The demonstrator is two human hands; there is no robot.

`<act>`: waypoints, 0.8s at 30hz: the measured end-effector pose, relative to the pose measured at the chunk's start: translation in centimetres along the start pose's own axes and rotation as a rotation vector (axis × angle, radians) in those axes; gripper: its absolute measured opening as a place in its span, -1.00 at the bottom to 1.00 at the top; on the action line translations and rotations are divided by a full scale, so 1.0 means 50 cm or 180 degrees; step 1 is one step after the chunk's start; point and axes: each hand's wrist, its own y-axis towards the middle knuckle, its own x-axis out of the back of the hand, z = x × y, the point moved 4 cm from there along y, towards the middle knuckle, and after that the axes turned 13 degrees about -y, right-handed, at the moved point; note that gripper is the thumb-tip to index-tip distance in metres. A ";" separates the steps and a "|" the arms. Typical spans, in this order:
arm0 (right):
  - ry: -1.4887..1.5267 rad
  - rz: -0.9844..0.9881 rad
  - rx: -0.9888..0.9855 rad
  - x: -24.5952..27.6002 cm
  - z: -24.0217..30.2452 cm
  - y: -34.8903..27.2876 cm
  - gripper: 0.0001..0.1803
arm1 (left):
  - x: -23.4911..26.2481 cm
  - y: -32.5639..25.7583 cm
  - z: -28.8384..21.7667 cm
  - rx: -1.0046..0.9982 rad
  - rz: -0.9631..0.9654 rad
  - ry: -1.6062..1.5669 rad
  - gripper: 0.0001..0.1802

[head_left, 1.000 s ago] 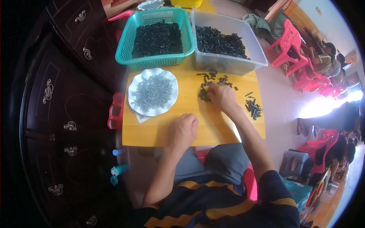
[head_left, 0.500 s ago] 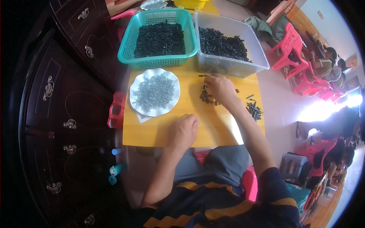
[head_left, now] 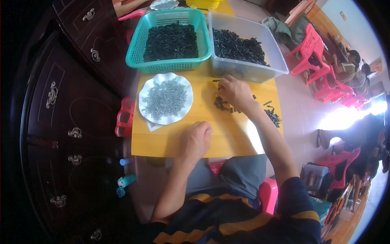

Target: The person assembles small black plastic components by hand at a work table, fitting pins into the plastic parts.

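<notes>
My right hand is over the far right part of the yellow table, fingers bent together and pointing down. Small black pieces lie scattered beside and below it; whatever its fingertips pinch is hidden. At the near edge, my left hand rests on the tabletop with curled fingers, and its palm is out of sight. Ahead of it stands a scalloped white plate heaped with small clear tube-like pieces. A pile of thin black pieces lies by the table's right edge.
A green perforated basket and a translucent plastic bin, both holding many black pieces, stand at the back of the table. A dark wooden cabinet flanks the left side. Pink chairs and other people are off to the right.
My right hand has shifted very slightly, uncovering a few more of the black pieces below it. The left hand stays curled in the same place.
</notes>
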 end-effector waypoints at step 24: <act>0.6127 0.0108 -0.2366 0.003 0.028 -0.406 -0.83 | -0.096 -0.010 -0.085 0.0237 0.0269 -0.0731 -0.92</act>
